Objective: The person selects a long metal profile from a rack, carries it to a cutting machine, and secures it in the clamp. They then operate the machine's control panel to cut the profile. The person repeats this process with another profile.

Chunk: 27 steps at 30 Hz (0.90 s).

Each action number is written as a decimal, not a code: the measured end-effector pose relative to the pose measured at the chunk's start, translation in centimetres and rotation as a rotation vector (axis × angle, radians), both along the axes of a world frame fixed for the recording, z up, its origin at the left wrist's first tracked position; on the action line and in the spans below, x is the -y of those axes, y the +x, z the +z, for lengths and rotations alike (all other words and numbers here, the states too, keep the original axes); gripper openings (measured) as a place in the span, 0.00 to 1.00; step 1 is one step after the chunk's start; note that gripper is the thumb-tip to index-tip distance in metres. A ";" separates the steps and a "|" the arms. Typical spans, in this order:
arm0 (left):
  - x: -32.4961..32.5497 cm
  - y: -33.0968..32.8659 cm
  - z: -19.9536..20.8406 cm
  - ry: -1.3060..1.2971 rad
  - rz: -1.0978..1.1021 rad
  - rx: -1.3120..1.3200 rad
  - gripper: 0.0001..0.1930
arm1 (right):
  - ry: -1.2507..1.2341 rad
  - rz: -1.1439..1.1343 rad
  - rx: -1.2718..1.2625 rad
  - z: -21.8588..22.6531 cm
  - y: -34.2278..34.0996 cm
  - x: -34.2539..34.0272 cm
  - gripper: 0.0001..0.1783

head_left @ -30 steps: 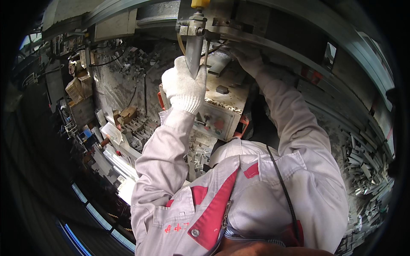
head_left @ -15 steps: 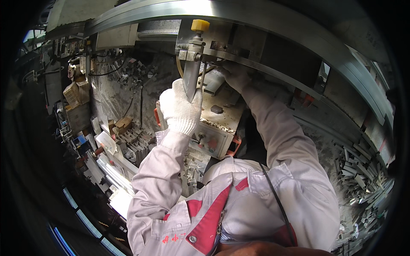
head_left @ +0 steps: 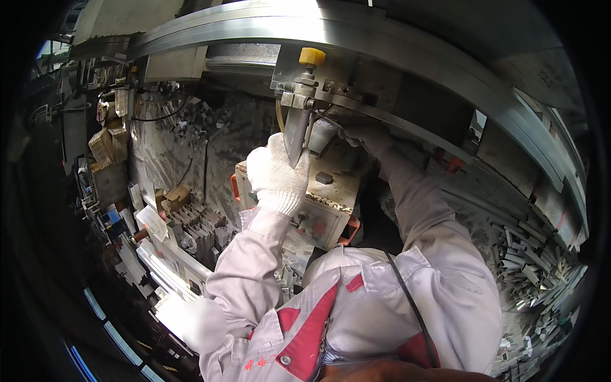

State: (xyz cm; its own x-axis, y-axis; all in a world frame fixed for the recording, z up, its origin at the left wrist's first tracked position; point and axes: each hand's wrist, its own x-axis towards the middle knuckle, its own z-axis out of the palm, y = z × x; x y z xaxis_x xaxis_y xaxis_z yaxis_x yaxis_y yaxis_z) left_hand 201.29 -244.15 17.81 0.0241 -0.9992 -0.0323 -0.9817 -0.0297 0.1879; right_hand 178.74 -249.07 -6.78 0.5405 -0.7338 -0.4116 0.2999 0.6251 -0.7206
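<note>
My left hand (head_left: pixel 277 175), in a white knitted glove, is wrapped round the lower part of a grey metal cylinder (head_left: pixel 296 130). A yellow knob (head_left: pixel 312 56) and a threaded fitting top this cylinder, which a clamp block (head_left: pixel 296 99) holds. In shadow under the rail, my gloved right hand (head_left: pixel 369 135) has its fingers curled beside a grey metal channel piece (head_left: pixel 323 138). Whether those fingers grip that piece is too dark to make out. A small dark block (head_left: pixel 324 178) lies on the worn top of a machine box (head_left: pixel 340 194), below the channel piece.
A long metal beam (head_left: pixel 254 28) arches across the top. Cut metal profiles (head_left: pixel 531 254) lie heaped at the right, with more offcuts (head_left: pixel 200 232) at the left. Cardboard boxes (head_left: pixel 108 146) are stacked at the far left. An orange-red bracket (head_left: pixel 349 230) sticks out by the machine box.
The whole view has shifted, so the cylinder and both hands appear lower and slightly to the right. My left hand keeps its hold. My right hand's fingers look more curled than before.
</note>
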 end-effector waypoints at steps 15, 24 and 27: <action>1.4 0.7 -1.0 0.157 0.029 0.011 0.26 | -0.360 -0.085 -0.559 21.2 -1.7 -2.8 0.28; 1.5 0.5 -2.5 0.233 -0.016 0.021 0.27 | -0.440 -0.128 -0.807 20.0 -1.4 -3.5 0.23; 1.5 0.6 -2.7 0.237 -0.011 0.018 0.27 | -0.361 -0.165 -0.763 16.2 -2.1 -3.7 0.21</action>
